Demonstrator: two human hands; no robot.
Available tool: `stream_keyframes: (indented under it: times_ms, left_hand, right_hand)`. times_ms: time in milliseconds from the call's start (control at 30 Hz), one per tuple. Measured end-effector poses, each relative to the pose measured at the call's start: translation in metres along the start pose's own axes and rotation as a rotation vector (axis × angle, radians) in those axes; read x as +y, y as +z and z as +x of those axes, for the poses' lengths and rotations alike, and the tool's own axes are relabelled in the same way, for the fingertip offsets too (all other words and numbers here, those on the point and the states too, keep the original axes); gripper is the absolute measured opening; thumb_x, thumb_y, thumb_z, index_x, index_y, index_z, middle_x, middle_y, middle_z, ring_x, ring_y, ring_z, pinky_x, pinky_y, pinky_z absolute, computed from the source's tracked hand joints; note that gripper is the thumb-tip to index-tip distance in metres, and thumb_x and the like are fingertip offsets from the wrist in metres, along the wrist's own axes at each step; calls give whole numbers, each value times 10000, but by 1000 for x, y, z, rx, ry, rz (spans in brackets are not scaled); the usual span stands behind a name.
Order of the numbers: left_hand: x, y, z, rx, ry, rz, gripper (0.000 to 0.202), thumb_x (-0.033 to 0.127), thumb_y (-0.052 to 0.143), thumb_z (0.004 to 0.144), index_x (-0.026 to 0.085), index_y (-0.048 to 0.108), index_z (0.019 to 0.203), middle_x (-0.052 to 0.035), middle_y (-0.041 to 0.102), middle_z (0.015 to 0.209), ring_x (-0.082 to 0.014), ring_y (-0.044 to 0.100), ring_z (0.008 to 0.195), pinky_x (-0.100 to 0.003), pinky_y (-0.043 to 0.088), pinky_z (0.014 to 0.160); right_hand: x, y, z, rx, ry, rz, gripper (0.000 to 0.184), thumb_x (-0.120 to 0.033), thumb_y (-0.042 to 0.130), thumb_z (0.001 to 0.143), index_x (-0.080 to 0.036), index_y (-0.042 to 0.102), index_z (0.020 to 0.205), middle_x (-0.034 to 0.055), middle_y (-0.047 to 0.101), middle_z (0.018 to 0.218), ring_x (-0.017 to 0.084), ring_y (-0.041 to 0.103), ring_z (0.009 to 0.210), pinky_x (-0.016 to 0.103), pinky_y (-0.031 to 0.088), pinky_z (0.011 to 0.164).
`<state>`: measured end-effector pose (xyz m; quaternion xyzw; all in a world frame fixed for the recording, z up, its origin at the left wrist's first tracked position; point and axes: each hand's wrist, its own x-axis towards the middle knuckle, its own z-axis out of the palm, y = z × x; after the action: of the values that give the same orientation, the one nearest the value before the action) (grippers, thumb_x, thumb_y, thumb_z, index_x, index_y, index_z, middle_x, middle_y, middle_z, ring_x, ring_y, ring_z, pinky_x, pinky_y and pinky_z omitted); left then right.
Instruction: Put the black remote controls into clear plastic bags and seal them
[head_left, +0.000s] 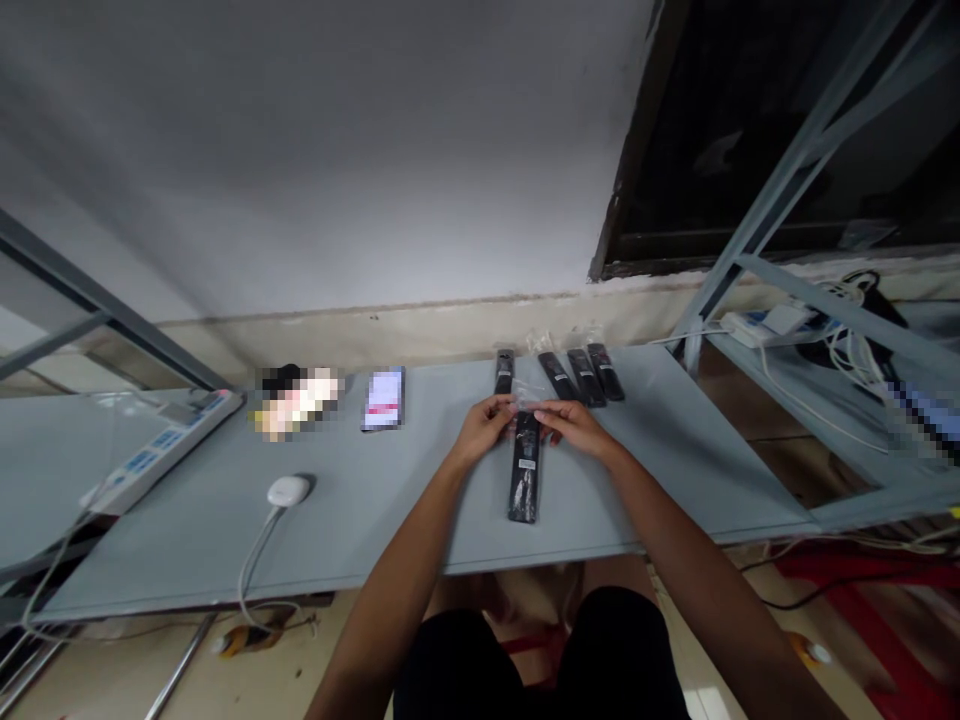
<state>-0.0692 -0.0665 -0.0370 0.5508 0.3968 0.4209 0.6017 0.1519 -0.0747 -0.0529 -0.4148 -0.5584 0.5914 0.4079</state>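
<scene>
Remote control (pixel 524 480), black, lies flat on the bench (pixel 165 560) at 6 o'clock from four like remotes (pixel 559 376), its top end within easy reach of left hand (pixel 484 428) and right hand (pixel 574 428), both half-closed and apparently pinching clear plastic film (pixel 526 395).

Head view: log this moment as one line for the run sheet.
left hand: clear plastic | right hand: same plastic | below hands: black remote | beyond: four more remotes | surface: grey table

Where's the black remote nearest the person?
Head view: the black remote lies on the grey tabletop between the left hand and right hand, in front of four other remotes.
</scene>
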Motion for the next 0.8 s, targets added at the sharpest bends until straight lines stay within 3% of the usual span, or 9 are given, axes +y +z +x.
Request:
stream_keyframes:
  times_ms: [167, 333, 433, 667, 800]
  left_hand:
    - [4, -4, -3, -86, -6, 16, 559, 577, 852, 743, 150, 748, 1089, -47, 698, 901, -146, 638, 753, -261, 554, 675]
    - [5, -2, -2, -60, -32, 41, 367, 487, 788, 766, 145, 769, 898, -44, 688, 837, -148, 609, 742, -253, 525, 667]
    - [8, 0, -4, -24, -47, 58, 397, 522, 740, 798, 134, 750, 881, -29, 643, 758, -138, 573, 688, -252, 494, 638]
    - [6, 3, -12, -102, -44, 192, 649, 506, 904, 701, 143, 623, 1159, -18, 675, 784, -131, 600, 647, -240, 455, 619]
    - [-1, 5, -4, 78, 94, 264, 500, 377, 874, 727, 142, 664, 1115, -89, 691, 1056, -162, 662, 839, -287, 538, 765]
  right_hand:
    - [4, -2, 2, 46, -73, -20, 462, -541, 812, 764, -186, 847, 1057, 75, 801, 854, 164, 677, 641, 258, 541, 525]
    - [2, 1, 1, 60, -115, -83, 318, -468, 768, 759, -190, 861, 883, 67, 793, 831, 146, 624, 596, 263, 529, 519]
    - [-3, 1, -2, 30, -109, -85, 283, -408, 733, 763, -188, 864, 882, 73, 803, 878, 155, 632, 628, 272, 539, 545]
    - [-10, 2, -8, 59, -81, 31, 452, -562, 743, 791, -155, 852, 953, 93, 782, 824, 203, 698, 741, 269, 570, 559]
    - [-13, 8, -9, 180, -96, 22, 614, -684, 731, 802, -169, 790, 1130, 109, 789, 984, 203, 754, 680, 264, 571, 510]
